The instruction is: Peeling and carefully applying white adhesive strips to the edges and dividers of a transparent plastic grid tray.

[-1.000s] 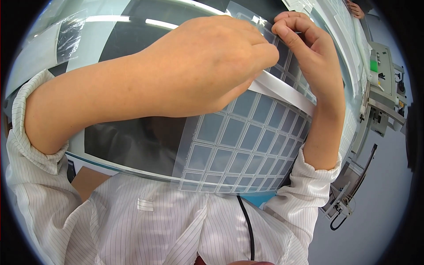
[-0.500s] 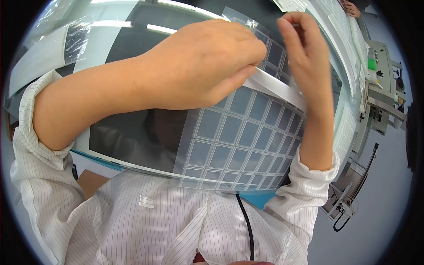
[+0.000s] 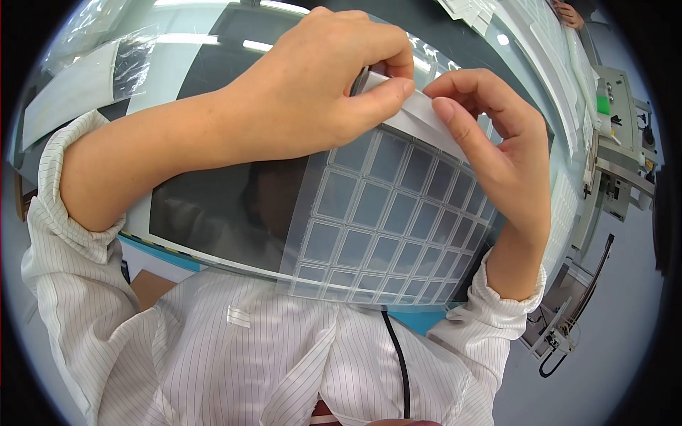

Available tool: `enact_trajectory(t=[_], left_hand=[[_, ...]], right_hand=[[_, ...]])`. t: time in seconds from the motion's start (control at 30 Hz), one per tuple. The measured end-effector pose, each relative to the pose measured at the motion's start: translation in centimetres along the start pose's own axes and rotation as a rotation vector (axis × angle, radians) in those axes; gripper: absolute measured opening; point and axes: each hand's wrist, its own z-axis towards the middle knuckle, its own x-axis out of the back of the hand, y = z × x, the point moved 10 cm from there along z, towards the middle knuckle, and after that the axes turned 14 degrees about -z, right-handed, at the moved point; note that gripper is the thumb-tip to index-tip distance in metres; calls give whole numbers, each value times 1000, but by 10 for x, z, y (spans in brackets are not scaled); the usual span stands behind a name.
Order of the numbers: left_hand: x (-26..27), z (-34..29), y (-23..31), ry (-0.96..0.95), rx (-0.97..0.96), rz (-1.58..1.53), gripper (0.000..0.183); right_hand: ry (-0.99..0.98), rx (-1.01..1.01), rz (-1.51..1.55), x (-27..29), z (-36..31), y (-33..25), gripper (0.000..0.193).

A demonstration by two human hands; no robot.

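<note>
A white strip (image 3: 428, 119) runs slantwise above a clear plastic sheet (image 3: 369, 202) patterned with rows of rectangular cells. My left hand (image 3: 341, 78) pinches the upper left part of the strip between thumb and bent index finger. At the strip's upper edge, a little to the right, my right hand (image 3: 508, 135) closes thumb and forefinger on it, the other fingers curled behind. The sheet lies partly on a dark panel (image 3: 220, 213), and its near edge hangs over the table's front edge. Both hands cover parts of the sheet's far end.
Clear wrapping with a white sheet (image 3: 71, 92) lies at the far left. White strips (image 3: 472, 14) are at the back, and long white pieces (image 3: 561, 85) line the right side. Another person's hand (image 3: 567, 14) shows at top right, near grey equipment (image 3: 618, 121). A black cable (image 3: 398, 362) hangs before me.
My right hand has come down from above the sheet and closed on the white strip. My left hand has shifted slightly up and left, still pinching the strip.
</note>
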Motion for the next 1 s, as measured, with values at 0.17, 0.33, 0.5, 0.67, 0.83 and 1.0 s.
enact_trajectory(t=[0.17,0.33,0.5,0.67,0.83,1.0], left_hand=[[-13,-19,-38,12,668,-219,12],[-7,-12,-30,31,631,-136,12],[-36,-7,-24,-273,700,-149,9],[-48,6,-19,-210,514,-60,8],[-49,5,-22,-170,458,-82,10],[-58,2,-28,-305,555,-102,8]], right_hand=[[189,233,-197,9,-3,-19,8],[96,148,66,19,3,-2,7],[102,-179,122,25,13,65,15],[7,-198,139,15,19,84,18],[-15,-126,145,14,20,89,17],[-26,-104,146,13,20,91,16]])
